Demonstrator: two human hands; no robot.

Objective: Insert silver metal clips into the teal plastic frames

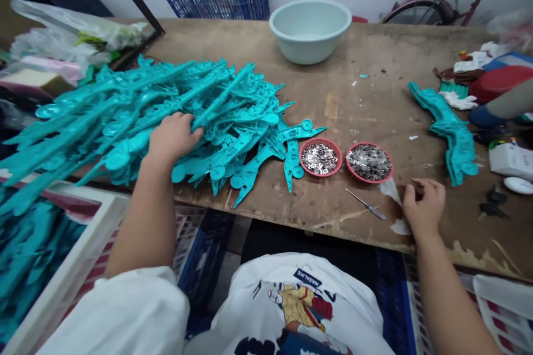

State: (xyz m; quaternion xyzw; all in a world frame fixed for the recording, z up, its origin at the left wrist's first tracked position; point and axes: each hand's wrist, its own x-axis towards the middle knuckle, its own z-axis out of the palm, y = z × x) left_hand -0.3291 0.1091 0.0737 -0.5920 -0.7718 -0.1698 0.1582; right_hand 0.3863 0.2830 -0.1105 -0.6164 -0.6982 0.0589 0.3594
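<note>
Turquoise plastic parts (225,97) lie heaped and interlocked across the left half of our bench (387,94), with a smaller stack of like pieces (452,133) set apart at the right. Our left hand (175,136) rests on the heap, its fingers curled over the pieces; we cannot tell whether it grips one or merely presses down. Our right hand (427,205) lies on the wood near the front edge, loosely bent, with nothing visible in it.

The likeliest trouble, we judge, is snagging: the long pieces cross one another, so a hard tug on one could drag its neighbours along. At the heap's right end, pieces reach close beside the left red basket (320,174); a shove that way could tip it and scatter its small metal bits (320,158), perhaps mixing them with those in the right red basket (370,180). Some pieces jut past the front edge above a white crate (81,249), where a slide could drop them in. The thin pointed tool (366,204) lies near that edge too; if our right forearm sweeps sideways, it could be knocked off.
</note>
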